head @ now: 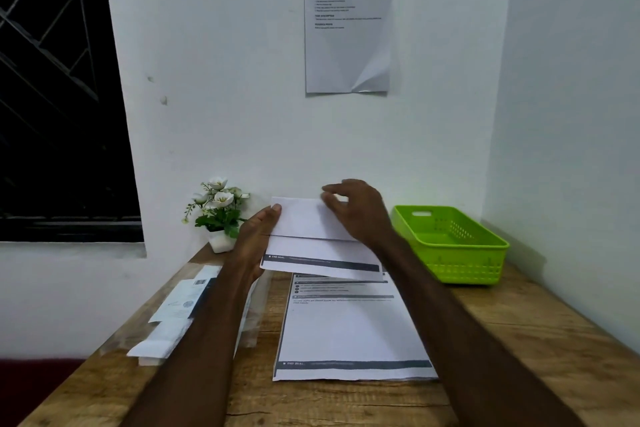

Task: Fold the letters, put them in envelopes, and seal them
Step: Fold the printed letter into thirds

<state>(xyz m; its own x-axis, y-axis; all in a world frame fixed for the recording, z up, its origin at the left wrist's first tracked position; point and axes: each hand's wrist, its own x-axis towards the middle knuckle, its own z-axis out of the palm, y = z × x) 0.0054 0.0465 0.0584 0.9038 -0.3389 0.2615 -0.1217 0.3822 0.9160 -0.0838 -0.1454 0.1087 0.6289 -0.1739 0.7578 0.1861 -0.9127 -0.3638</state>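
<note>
both hands, left hand [258, 231] and right hand [358, 208], grip a half-folded letter [311, 239] by its side edges above the bench's far edge; thin, floppy paper creases easily.

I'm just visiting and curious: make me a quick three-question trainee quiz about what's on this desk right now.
1. True or false: the green basket holds sealed envelopes.
2. Which hands hold the folded letter? A) left only B) right only C) both
3. Fill in: the stack of flat letters lies on the wooden ____.

Key:
1. False; nothing shows inside it.
2. C; the left hand grips its left edge and the right hand pinches its top.
3. Table, beside the packet of envelopes and near the potted flowers.
</note>
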